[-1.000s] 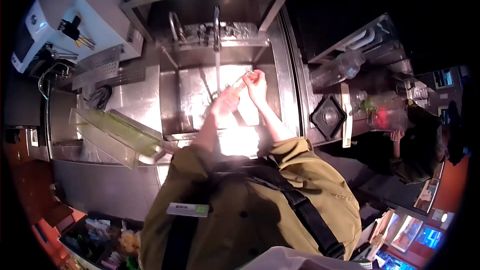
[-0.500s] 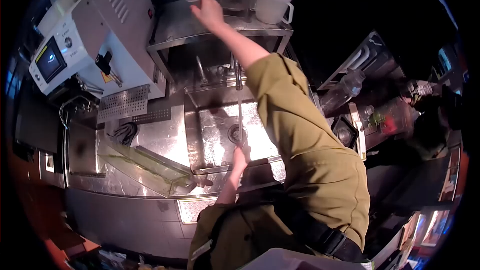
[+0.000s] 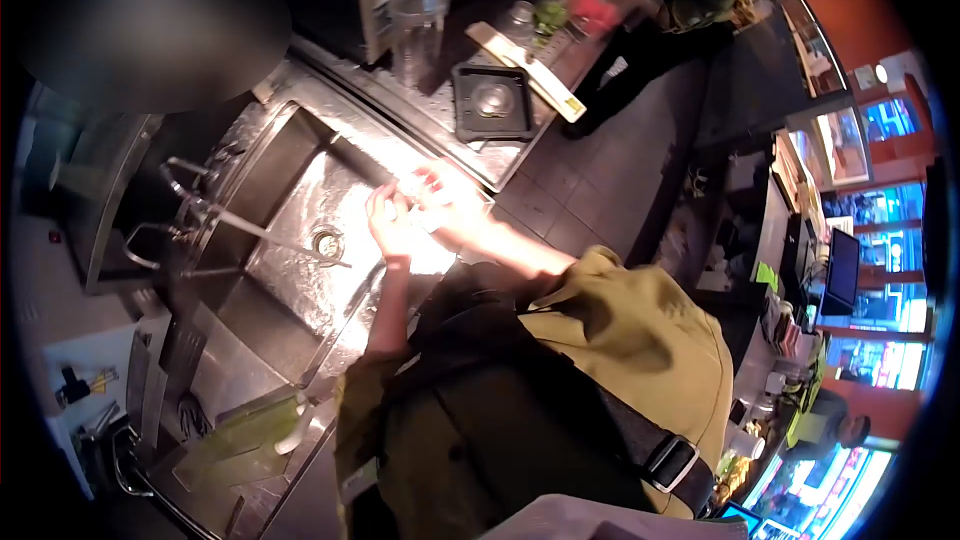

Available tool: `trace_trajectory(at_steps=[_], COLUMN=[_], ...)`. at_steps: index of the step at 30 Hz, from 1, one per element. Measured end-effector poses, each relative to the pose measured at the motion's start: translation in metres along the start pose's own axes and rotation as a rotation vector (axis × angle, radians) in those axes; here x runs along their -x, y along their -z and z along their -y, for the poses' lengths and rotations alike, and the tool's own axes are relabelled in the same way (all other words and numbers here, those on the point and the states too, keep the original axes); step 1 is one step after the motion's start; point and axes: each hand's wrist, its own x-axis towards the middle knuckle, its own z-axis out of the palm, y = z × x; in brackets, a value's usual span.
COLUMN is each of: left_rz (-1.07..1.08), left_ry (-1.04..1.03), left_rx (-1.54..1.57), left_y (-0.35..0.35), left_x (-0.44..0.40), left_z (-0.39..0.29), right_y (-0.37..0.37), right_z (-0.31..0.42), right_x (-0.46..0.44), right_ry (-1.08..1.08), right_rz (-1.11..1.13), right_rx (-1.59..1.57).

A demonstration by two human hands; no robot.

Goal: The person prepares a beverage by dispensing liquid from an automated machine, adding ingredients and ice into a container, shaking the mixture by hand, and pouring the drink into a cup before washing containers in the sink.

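My left hand (image 3: 388,225) and my right hand (image 3: 450,208) are close together over the right side of the metal sink (image 3: 262,175). Both have curled fingers. Something pale or clear seems to be between them, but glare and blur hide what it is. Water runs from the faucet (image 3: 200,202) in a thin stream that falls to the left of my hands, near the round drain (image 3: 327,243).
A black square tray (image 3: 493,103) and a long pale bar (image 3: 525,72) lie on the counter beyond the sink, near a clear bottle (image 3: 418,25). A greenish clear container (image 3: 240,445) lies on the left counter. Another person (image 3: 690,0) stands at the back.
My right hand has come down from the shelf, where it was at a small clear item, to meet my left hand. Both are now right of the stream, and my view has turned rightward.
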Motion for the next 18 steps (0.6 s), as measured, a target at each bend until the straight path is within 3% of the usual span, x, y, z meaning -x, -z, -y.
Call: trace_trajectory(at_steps=[2, 4, 6, 8, 12, 14, 16, 18], left_rz=[0.199, 0.297, 0.359, 0.402, 0.276, 0.164, 0.079, -0.037], left_ry=[-0.102, -0.458, -0.672, -0.669, -0.471, -0.439, -0.372, -0.212], left_rx=[0.044, -0.095, -0.291, -0.537, -0.526, -0.494, -0.41, -0.217], left_y=[-0.041, -0.08, -0.118, -0.146, -0.155, -0.155, -0.149, -0.13], left_x=[-0.008, -0.019, -0.029, -0.034, -0.022, -0.011, 0.002, 0.026], left_z=[-0.02, -0.053, -0.058, -0.044, -0.054, -0.067, -0.07, -0.085], right_y=[0.083, 0.147, 0.192, 0.214, 0.22, 0.226, 0.233, 0.244], right_z=[-0.032, -0.088, -0.13, -0.154, -0.196, -0.19, -0.202, -0.216], right_x=[-0.014, -0.03, -0.047, -0.072, -0.128, -0.14, -0.136, -0.128], right_ry=[0.043, 0.031, -0.022, -0.092, -0.198, -0.259, -0.096, -0.174], right_rz=[-0.332, -0.527, -0.458, -0.335, -0.052, 0.109, 0.083, 0.093], right_rx=[0.16, 0.401, 0.662, 0.783, 1.007, 0.934, 0.88, 0.74])
